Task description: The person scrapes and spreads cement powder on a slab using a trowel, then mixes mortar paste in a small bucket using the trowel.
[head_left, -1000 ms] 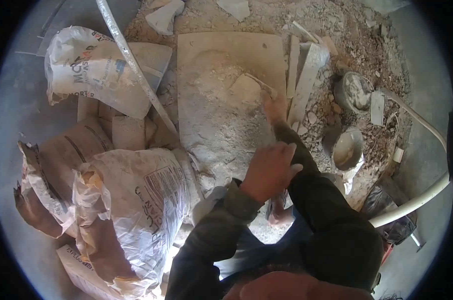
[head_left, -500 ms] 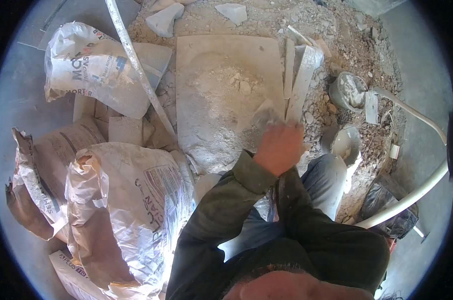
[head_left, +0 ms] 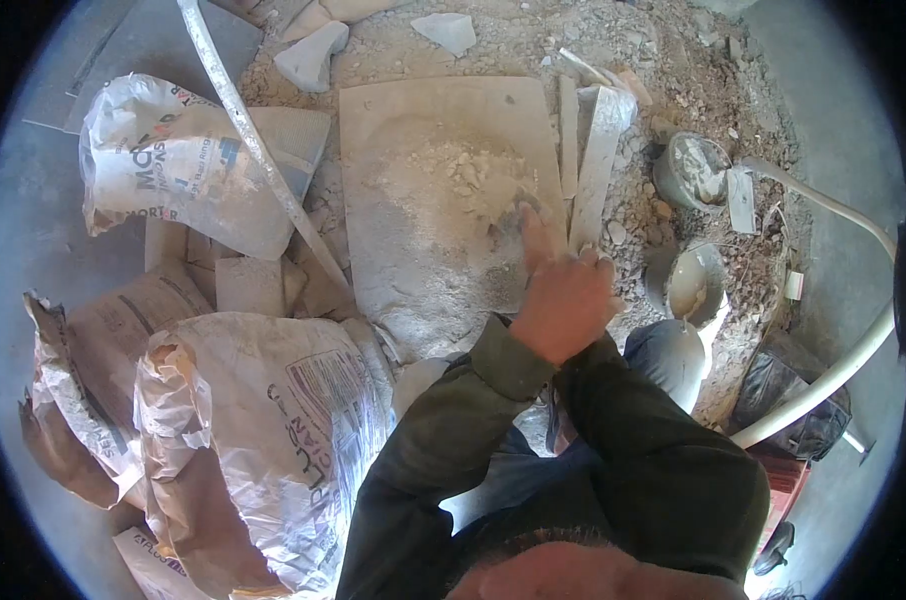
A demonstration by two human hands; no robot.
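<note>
Clock read from mid-view. At ten, mortar bag, creased and dusty. At eight, big bag, torn open, with brown paper ragged along its left side. Between ten and eleven, pole, slanting across mortar bag down to just beside the left edge of board. At twelve, board, flat on rubble, carrying pile: pale, powdery, lumpy towards its one o'clock. At two, right hand, by the pile's lower right, mostly hidden; cannot tell its grip or what it holds. At three, left hand, back upward, fingers bent, overlapping the right wrist; cannot tell whether its grip closes on anything. Between one and two, plank, beside the board's right edge. At two, far bucket, pale stuff inside; at three, near bucket, likewise. Between three and four, black bag, crossed by hose.
</note>
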